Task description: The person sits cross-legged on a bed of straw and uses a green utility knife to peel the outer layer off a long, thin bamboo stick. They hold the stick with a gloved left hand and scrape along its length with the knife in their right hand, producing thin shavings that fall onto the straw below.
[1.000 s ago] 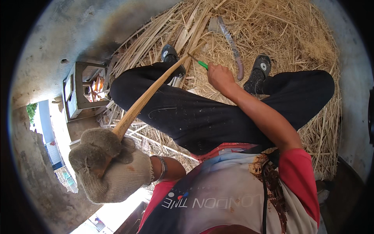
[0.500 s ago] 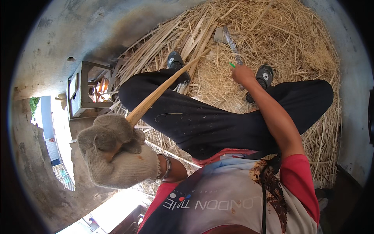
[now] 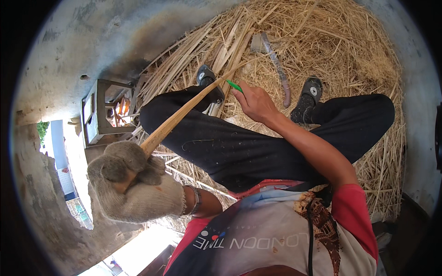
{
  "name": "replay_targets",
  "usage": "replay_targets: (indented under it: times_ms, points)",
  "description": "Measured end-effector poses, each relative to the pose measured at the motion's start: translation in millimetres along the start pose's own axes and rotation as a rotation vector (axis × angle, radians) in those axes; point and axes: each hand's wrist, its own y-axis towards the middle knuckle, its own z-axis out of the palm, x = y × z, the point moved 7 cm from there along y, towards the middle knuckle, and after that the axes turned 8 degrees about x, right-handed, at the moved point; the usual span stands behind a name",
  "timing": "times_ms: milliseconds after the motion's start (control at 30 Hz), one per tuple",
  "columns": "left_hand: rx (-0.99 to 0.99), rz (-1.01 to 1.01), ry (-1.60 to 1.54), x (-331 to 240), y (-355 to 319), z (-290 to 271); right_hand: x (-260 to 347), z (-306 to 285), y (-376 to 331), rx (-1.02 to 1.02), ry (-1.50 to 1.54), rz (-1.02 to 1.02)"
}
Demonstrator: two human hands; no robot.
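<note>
At lower left we see the left hand (image 3: 133, 184), in a knitted glove, with its fingers wrapped tight around a wooden stick (image 3: 184, 115) that slants up toward the centre. Right of it, the bare right hand (image 3: 258, 103) pinches a small green tool (image 3: 234, 85) above the straw (image 3: 350, 50).

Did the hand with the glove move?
Yes. The gloved left hand has risen slightly, closer to the metal stand.

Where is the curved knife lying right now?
In the head view, the curved knife lies on the straw at upper centre, just beyond the right hand and left of the right shoe.
</note>
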Motion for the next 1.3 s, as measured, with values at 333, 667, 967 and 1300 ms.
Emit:
replay_targets:
  times_ms: [333, 667, 967, 1300]
  points:
    - [0.06, 0.184, 0.159, 4, 14, -14, -79, 37, 39, 0.183, -0.203, 0.248]
    - [0.076, 0.256, 0.344, 3, 20, -18, -253, 11, 8, 0.309, -0.646, 0.777]
    - [0.152, 0.284, 0.207, 8, 19, -21, -24, -30, 36, 0.179, -0.022, 0.445]
    - [0.315, 0.262, 0.024, -3, 2, -39, 86, -6, -53, 0.179, -0.012, 0.118]
